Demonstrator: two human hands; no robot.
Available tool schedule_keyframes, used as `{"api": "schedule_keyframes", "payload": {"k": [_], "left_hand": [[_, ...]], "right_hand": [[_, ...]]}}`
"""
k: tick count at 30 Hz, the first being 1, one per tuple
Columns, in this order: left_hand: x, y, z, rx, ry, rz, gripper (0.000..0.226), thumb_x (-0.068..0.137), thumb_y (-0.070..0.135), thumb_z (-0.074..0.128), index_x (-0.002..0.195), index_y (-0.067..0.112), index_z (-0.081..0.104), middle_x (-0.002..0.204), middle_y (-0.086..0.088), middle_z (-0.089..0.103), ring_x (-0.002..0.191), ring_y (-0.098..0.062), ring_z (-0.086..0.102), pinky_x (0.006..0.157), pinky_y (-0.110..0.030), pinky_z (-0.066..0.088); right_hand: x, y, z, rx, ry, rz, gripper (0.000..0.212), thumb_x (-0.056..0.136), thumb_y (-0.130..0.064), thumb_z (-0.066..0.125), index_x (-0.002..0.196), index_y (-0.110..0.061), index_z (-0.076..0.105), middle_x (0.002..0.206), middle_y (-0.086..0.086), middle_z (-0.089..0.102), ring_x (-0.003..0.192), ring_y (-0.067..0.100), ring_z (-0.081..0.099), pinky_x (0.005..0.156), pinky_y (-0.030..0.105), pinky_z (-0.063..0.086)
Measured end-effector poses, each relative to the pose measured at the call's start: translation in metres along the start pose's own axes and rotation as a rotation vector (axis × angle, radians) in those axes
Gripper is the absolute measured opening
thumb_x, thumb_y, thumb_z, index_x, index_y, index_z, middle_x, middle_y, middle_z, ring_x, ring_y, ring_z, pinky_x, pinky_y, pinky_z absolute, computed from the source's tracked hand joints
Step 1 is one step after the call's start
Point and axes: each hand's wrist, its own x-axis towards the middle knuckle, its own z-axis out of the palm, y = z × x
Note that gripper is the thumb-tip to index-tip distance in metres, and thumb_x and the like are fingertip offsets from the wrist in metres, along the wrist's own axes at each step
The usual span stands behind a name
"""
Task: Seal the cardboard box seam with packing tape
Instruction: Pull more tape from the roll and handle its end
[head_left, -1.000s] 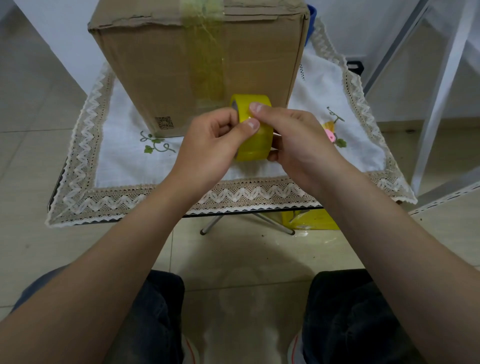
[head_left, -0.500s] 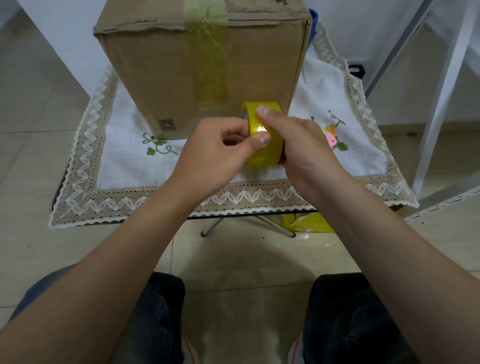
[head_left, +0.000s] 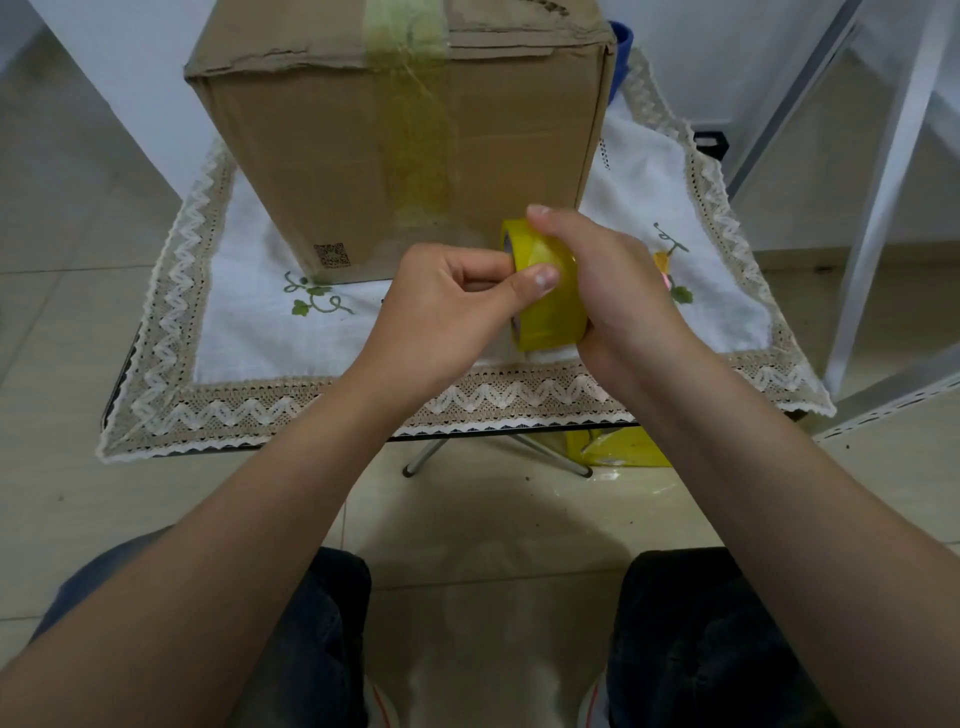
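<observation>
We hold the roll of yellow packing tape on its edge between both hands, just in front of the cardboard box. Our right hand wraps the roll from three o'clock, forefinger hooked over its top. Our left hand comes in from nine o'clock, thumb pressed on the outer band and curled fingers pinching at the near rim. The box stands upright at eleven o'clock from the roll, with a yellowish strip of tape running over its top edge and down its front face, and a printed code square near its lower left corner. It sits on a white lace-edged tablecloth over a small table. A yellow bag lies on the floor at five o'clock, and a white metal frame stands at two o'clock.
</observation>
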Motion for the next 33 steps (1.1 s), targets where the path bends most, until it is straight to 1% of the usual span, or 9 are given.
{"api": "schedule_keyframes", "payload": {"k": [2,4,7,11,14,19,22,29,33], "left_hand": [[-0.001,0.004,0.004,-0.013,0.016,-0.051,0.023,0.098,0.015,0.067,0.090,-0.005,0.075,0.049,0.015,0.062,0.047,0.004,0.053,0.053,-0.009,0.040],[-0.001,0.010,0.007,-0.057,0.007,-0.111,0.031,0.101,0.023,0.063,0.085,-0.002,0.072,0.059,0.012,0.066,0.055,0.003,0.058,0.057,-0.014,0.041],[0.000,0.015,0.011,-0.103,-0.005,-0.220,0.039,0.102,0.043,0.056,0.087,0.010,0.072,0.072,0.006,0.068,0.070,-0.007,0.064,0.063,-0.030,0.042],[0.002,0.019,0.018,-0.185,-0.018,-0.337,0.036,0.103,0.046,0.049,0.096,0.017,0.069,0.076,0.003,0.069,0.070,-0.013,0.069,0.062,-0.030,0.041],[0.004,0.018,0.024,-0.248,0.040,-0.360,0.030,0.101,0.043,0.054,0.098,0.019,0.070,0.079,0.001,0.068,0.072,-0.014,0.068,0.057,-0.028,0.040],[0.012,0.018,0.025,-0.445,0.139,-0.354,0.025,0.102,0.038,0.055,0.104,0.017,0.069,0.090,-0.005,0.065,0.076,-0.017,0.063,0.063,-0.030,0.043],[0.012,0.019,0.027,-0.496,0.089,-0.378,0.028,0.103,0.041,0.053,0.108,0.018,0.069,0.089,-0.001,0.067,0.069,-0.010,0.064,0.054,-0.024,0.041],[0.018,0.009,0.032,-0.384,0.074,-0.513,0.042,0.097,0.060,0.053,0.106,0.024,0.072,0.094,0.007,0.076,0.083,-0.012,0.069,0.067,-0.031,0.045],[0.020,0.009,0.034,-0.390,0.116,-0.512,0.033,0.101,0.051,0.051,0.093,0.024,0.070,0.091,0.007,0.078,0.080,-0.012,0.070,0.069,-0.031,0.045]], "right_hand": [[-0.001,-0.004,-0.003,-0.047,-0.006,-0.073,0.065,0.082,-0.045,0.079,0.103,0.014,0.062,0.082,0.013,0.059,0.077,0.024,0.057,0.075,0.045,0.047],[-0.005,-0.008,-0.006,-0.105,-0.041,-0.155,0.070,0.079,-0.053,0.078,0.089,0.013,0.057,0.079,0.015,0.050,0.075,0.025,0.051,0.072,0.051,0.046],[-0.012,-0.012,-0.011,-0.187,-0.070,-0.252,0.071,0.090,-0.054,0.071,0.085,0.015,0.055,0.076,0.012,0.046,0.069,0.021,0.045,0.068,0.036,0.040],[-0.018,-0.013,-0.022,-0.297,-0.080,-0.363,0.060,0.102,-0.039,0.065,0.079,0.015,0.052,0.067,0.009,0.043,0.060,0.011,0.044,0.057,0.025,0.042],[-0.018,-0.016,-0.034,-0.367,-0.113,-0.415,0.053,0.102,-0.037,0.065,0.080,0.010,0.056,0.069,0.008,0.048,0.063,0.009,0.047,0.059,0.018,0.041],[-0.015,-0.020,-0.054,-0.494,-0.198,-0.485,0.012,0.091,-0.020,0.080,0.089,-0.009,0.075,0.080,-0.002,0.070,0.075,0.003,0.062,0.073,0.017,0.050],[-0.016,-0.021,-0.061,-0.491,-0.210,-0.488,0.013,0.088,-0.014,0.082,0.094,-0.005,0.075,0.079,0.005,0.072,0.074,0.003,0.064,0.069,0.016,0.051],[-0.007,-0.027,-0.070,-0.471,0.004,-0.527,0.010,0.086,-0.008,0.082,0.085,-0.014,0.074,0.068,-0.001,0.062,0.058,-0.002,0.055,0.056,0.013,0.045],[0.005,-0.036,-0.086,-0.535,0.153,-0.553,0.011,0.086,-0.012,0.079,0.084,-0.020,0.073,0.069,-0.005,0.065,0.061,-0.001,0.057,0.058,0.014,0.048]]}}
